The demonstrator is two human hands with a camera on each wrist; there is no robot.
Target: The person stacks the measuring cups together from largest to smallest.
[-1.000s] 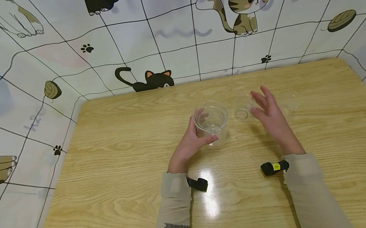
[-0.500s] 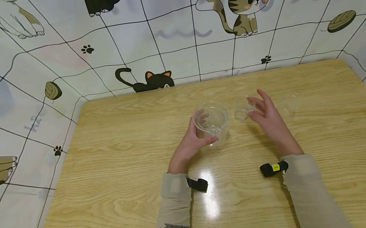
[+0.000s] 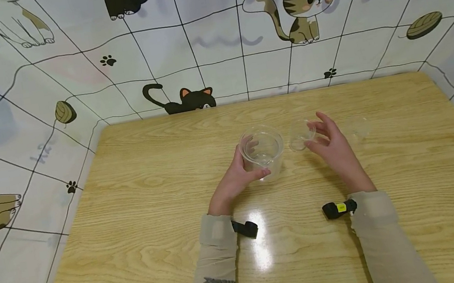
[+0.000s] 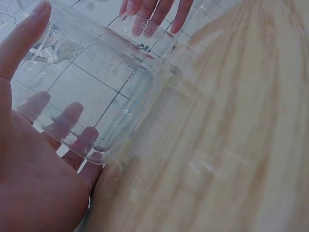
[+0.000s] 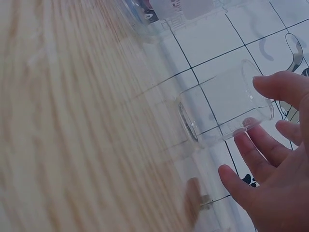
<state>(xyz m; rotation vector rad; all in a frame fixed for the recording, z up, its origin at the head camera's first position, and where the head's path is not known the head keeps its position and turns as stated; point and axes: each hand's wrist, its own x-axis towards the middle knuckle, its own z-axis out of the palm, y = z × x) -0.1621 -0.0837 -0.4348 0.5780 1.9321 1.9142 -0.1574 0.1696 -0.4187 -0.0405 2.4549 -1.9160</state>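
Observation:
A large clear beaker (image 3: pixel 262 148) with printed graduations stands upright on the wooden table. My left hand (image 3: pixel 236 178) grips its side, thumb at the front and fingers round the far left. To its right is a smaller clear glass beaker (image 3: pixel 300 136), upright. My right hand (image 3: pixel 335 152) holds this one from the right. In the right wrist view, the thumb (image 5: pixel 277 87) touches near the rim of the small beaker (image 5: pixel 217 106), with fingertips against its opposite side. Whether the small beaker's base is slightly off the table is hard to tell.
A faint clear object (image 3: pixel 359 127), its kind too indistinct to tell, lies right of my right hand. Cat-patterned wall panels (image 3: pixel 221 44) rise behind and beside the wooden table (image 3: pixel 138 198).
My right hand has moved left and its fingers have closed round the small beaker, which has shifted very slightly. My left hand and the large beaker have stayed in place.

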